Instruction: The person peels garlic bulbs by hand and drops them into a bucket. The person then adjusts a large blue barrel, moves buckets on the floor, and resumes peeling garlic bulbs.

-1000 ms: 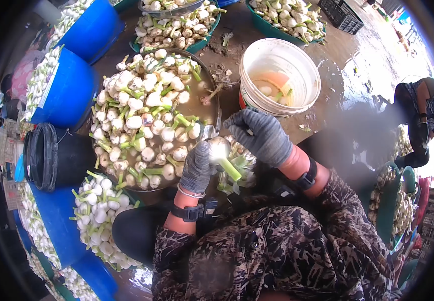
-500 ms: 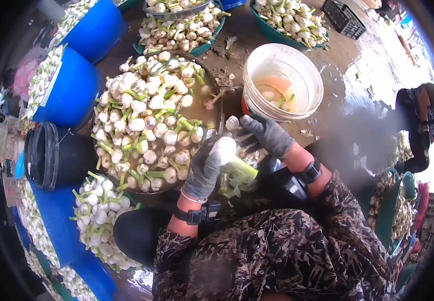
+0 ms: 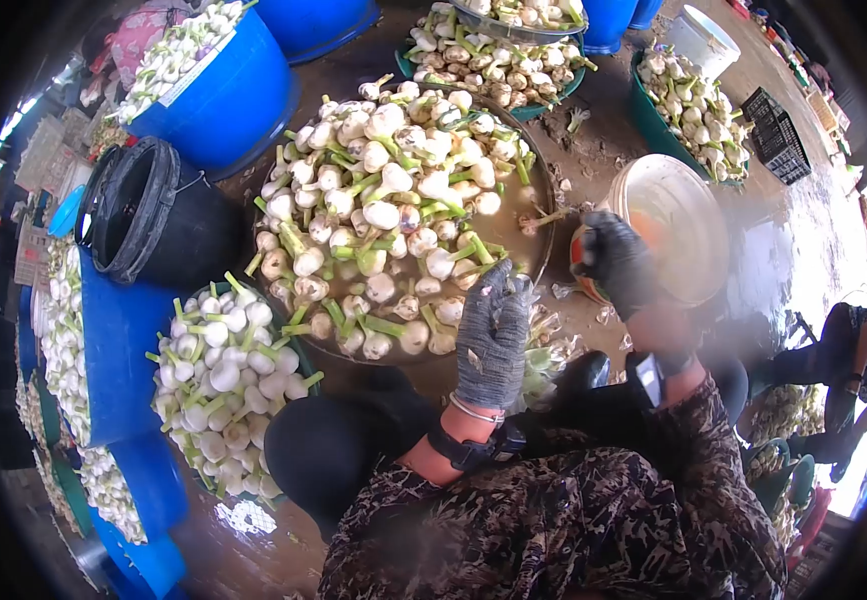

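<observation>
My left hand [image 3: 493,335], in a grey glove with bits of peel on it, is at the lower right edge of a wide round basin [image 3: 551,235]. Its fingers point up, pressed together; no bulb shows in them. Garlic bulbs [image 3: 383,215] with cut green stems are heaped in the basin, in brown water. My right hand [image 3: 618,260], also gloved and blurred, is closed at the left side of a white bucket [image 3: 705,225]. Whatever either hand may hold is hidden. Leafy scraps [image 3: 543,365] lie just right of my left hand.
A green basin [image 3: 315,375] of white bulbs sits at lower left, below a black bucket [image 3: 158,215]. Blue tubs [image 3: 233,100] line the left. More filled basins [image 3: 528,112] and a black crate [image 3: 778,135] are at the back. A person [image 3: 833,350] is at the right.
The view has swung left, shifting the scene rightward. The bulb held in my left hand earlier no longer shows, and that hand's fingers have closed. My right hand went from spread to closed, beside the bucket.
</observation>
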Demonstrator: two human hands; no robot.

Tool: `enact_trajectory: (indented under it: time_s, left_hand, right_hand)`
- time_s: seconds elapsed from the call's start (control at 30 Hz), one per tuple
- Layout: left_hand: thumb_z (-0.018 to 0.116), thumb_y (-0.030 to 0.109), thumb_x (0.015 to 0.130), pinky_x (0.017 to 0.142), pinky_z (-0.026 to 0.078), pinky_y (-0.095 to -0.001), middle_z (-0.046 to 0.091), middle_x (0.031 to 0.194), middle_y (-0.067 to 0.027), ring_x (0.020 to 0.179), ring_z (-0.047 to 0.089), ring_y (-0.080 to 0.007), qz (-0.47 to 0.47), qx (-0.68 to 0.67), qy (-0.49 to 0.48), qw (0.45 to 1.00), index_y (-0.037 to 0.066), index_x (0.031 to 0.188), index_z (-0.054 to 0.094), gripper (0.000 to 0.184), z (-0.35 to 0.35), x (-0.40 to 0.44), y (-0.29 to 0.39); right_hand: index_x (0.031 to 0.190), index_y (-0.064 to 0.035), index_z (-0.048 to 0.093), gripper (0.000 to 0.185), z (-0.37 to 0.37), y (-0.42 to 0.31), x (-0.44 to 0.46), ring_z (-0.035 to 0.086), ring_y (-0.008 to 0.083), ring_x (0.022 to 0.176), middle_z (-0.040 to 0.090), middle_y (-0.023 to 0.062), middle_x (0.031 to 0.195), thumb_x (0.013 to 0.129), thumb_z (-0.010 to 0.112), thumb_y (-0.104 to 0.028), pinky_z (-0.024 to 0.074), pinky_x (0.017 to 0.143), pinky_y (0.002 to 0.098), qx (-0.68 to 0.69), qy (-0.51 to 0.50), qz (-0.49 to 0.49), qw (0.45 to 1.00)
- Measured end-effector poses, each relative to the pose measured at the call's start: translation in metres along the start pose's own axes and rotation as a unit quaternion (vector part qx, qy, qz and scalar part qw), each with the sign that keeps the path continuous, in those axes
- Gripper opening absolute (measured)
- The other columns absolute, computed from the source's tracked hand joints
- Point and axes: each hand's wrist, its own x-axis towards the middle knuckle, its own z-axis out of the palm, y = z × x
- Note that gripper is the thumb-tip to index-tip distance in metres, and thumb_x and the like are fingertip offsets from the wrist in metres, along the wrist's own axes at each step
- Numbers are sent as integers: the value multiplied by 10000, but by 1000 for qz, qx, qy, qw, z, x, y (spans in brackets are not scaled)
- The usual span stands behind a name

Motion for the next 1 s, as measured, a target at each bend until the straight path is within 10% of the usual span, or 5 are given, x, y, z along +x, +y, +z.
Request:
enact_trajectory:
  time_s: [0.13, 0.33, 0.53, 0.77, 1.0]
  left_hand:
    - [490, 192, 1009, 932, 477, -326, 567, 1215, -116, 1077, 579, -179, 20, 31, 55, 998, -8, 1291, 509, 345, -20, 5, 6]
    - [465, 154, 1016, 873, 493, -298, 632, 1033, -102, 917, 606, -159, 10, -85, 176, 981, -18, 1253, 542, 303, -46, 14, 25]
    - [455, 184, 1017, 878, 509, -321, 594, 1101, -111, 923, 602, -172, -15, -89, 191, 977, -21, 1256, 527, 323, -52, 16, 38]
    - [423, 374, 1025, 979, 456, -315, 457, 1339, -122, 1160, 506, -175, -162, -121, 56, 978, -6, 1402, 378, 537, -59, 25, 4]
    - [606, 102, 927, 913, 510, -286, 589, 1146, -91, 1049, 591, -174, -230, -270, -64, 933, 6, 1246, 516, 345, -13, 10, -10]
  right_hand:
    - [1024, -6, 632, 276, 88, 63, 48, 648, 201, 678, 686, 113, 833, 916, 641, -260, 520, 661, 314, -401, -174, -283, 854]
    - [1096, -42, 630, 546, 202, 99, 84, 657, 335, 942, 674, 183, 1018, 821, 659, -512, 517, 814, 423, -720, -120, -255, 634]
    - [1075, -42, 634, 549, 195, 100, 102, 640, 359, 914, 637, 189, 1042, 780, 683, -503, 509, 838, 431, -674, -189, -236, 674]
    - [1249, -79, 570, 552, 92, 33, 1, 599, 347, 1025, 577, 158, 1155, 728, 744, -136, 507, 885, 405, -546, -238, -425, 682]
    - [1314, -71, 523, 567, 17, 28, -62, 598, 363, 1055, 603, 167, 1190, 762, 646, -29, 487, 910, 421, -495, -151, -387, 763]
